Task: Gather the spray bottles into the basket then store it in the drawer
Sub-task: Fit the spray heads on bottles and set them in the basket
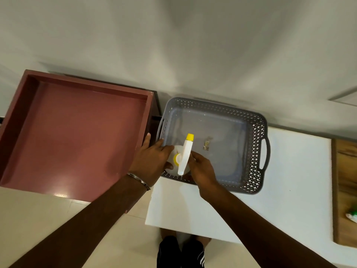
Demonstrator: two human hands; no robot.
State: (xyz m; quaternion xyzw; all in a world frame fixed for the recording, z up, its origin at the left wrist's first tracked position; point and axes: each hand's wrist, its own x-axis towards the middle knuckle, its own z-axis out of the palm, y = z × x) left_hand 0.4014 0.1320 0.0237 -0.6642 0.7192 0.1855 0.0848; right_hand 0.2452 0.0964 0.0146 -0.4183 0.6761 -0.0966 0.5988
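A white spray bottle with a yellow nozzle tip stands upright at the near left corner of the grey basket. The left hand wraps its fingers round the bottle's round body. The right hand pinches the trigger head from the other side. The basket sits on the white worktop, close to the wall. Just beside it on the left, the reddish drawer is pulled open. A thin metal bangle is on the left wrist. A wooden board lies at the right edge.
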